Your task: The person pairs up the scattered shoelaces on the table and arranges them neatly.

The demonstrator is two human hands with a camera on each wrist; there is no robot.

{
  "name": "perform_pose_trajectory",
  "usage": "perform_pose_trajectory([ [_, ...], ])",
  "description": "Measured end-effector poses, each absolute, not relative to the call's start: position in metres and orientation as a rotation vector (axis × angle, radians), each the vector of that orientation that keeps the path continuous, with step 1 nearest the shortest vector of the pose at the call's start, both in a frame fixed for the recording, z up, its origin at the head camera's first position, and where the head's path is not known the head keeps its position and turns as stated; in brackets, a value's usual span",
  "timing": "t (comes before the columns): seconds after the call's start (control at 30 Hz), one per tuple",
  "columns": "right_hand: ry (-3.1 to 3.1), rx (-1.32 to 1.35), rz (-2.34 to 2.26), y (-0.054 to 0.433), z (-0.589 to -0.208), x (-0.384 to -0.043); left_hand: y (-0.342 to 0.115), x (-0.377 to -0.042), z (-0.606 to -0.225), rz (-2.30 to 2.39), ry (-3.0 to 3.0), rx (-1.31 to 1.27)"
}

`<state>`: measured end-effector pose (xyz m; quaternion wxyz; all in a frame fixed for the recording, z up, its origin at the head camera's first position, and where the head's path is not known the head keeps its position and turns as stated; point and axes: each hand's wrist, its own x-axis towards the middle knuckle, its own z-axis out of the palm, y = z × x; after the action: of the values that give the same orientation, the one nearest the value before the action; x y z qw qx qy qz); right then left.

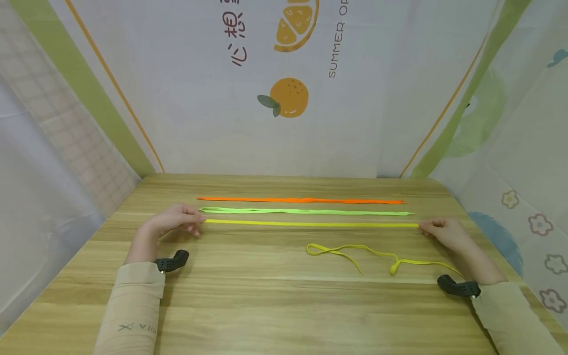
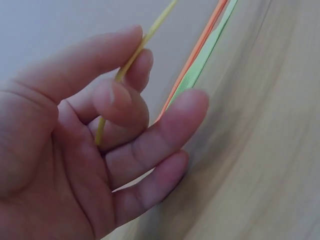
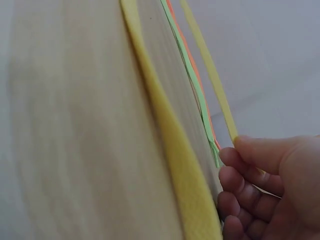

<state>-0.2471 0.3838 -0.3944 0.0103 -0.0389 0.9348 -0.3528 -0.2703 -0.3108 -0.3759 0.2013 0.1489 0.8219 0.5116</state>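
A yellow shoelace [image 1: 310,224] is stretched straight from side to side between both hands. My left hand [image 1: 179,220] pinches its left end; in the left wrist view the tip [image 2: 100,131] runs down past the fingers. At the other end my right hand [image 1: 443,231] pinches the lace between thumb and index finger. Just beyond it lie a light green shoelace [image 1: 306,212] and, farther back, an orange shoelace [image 1: 306,200], both laid out straight and roughly parallel. A second yellow length [image 1: 337,250] lies loosely looped nearer me, passing toward the right wrist; whether it joins the held lace is hidden.
The wooden table [image 1: 266,315] reaches back to a hanging white cloth [image 1: 199,123] printed with oranges. More cloth hangs along the left and right sides. A black wrist camera [image 1: 173,261] sits on the left wrist, another camera [image 1: 457,286] on the right.
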Motion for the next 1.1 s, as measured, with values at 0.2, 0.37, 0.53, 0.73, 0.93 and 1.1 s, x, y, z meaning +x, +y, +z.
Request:
perform_pose_trajectory([
  [0.2, 2.940, -0.097, -1.070, 0.387, -0.397, -0.249, -0.313, -0.266, -0.376, 1.445, 2.337, 0.294],
  [0.37, 2.967, -0.105, -1.043, 0.386, -0.397, -0.250, -0.312, -0.262, -0.377, 1.373, 2.406, 0.180],
  [0.53, 2.971, -0.084, -1.028, 0.384, -0.397, -0.251, -0.311, -0.260, -0.377, 1.355, 2.434, 0.137],
  [0.73, 2.927, -0.053, -1.022, 0.386, -0.397, -0.254, -0.310, -0.263, -0.379, 1.300, 2.496, 0.099],
  [0.93, 2.889, -0.030, -1.055, 0.385, -0.396, -0.257, -0.307, -0.265, -0.381, 1.275, 2.543, 0.057],
  [1.1, 2.899, -0.047, -1.002, 0.382, -0.395, -0.259, -0.302, -0.267, -0.382, 1.242, 2.574, 0.017],
])
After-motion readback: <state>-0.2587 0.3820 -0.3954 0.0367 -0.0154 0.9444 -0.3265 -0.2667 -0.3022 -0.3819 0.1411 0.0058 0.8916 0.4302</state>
